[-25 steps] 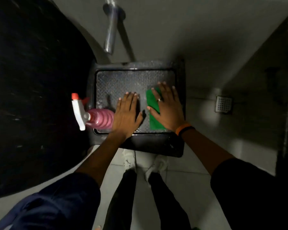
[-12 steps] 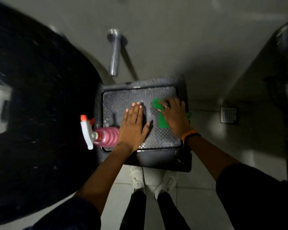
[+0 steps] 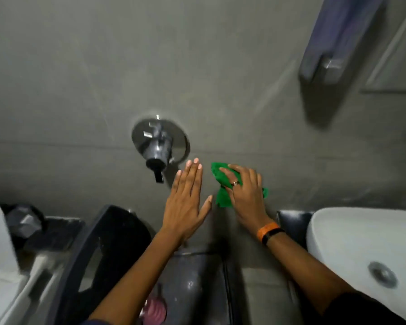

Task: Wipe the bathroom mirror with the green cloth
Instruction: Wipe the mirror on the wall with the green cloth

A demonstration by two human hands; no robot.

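The green cloth (image 3: 223,184) was seen to be soft, matt fabric. The tap (image 3: 158,146) was made of shiny metal. The wall (image 3: 80,78) was seen as grey, smooth and dull. The sink (image 3: 361,242) looked white, smooth and a little glossy.

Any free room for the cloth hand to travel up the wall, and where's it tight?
Free: bare wall above the right hand and cloth, between the tap and the blue fixture. Tight: the open left hand sits just beside the cloth with the tap beyond it, the sink lower right, dark bin lower left.
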